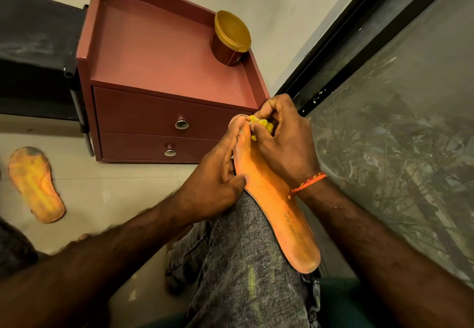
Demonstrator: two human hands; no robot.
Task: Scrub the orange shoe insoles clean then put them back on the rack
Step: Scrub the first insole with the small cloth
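Note:
An orange insole (275,207) lies along my knee, toe end pointing away from me. My left hand (218,173) grips its left edge, fingers stretched up toward the toe. My right hand (282,138) holds a crumpled yellow cloth (260,125) pressed against the toe end. A second orange insole (36,186), dirty and dark at its far end, lies flat on the pale floor at the left.
A reddish two-drawer cabinet (159,122) stands ahead with a gold-lidded tub (230,38) on its top. A dark metal-framed rack (38,53) is to its left. A window with a black frame (397,122) runs along my right.

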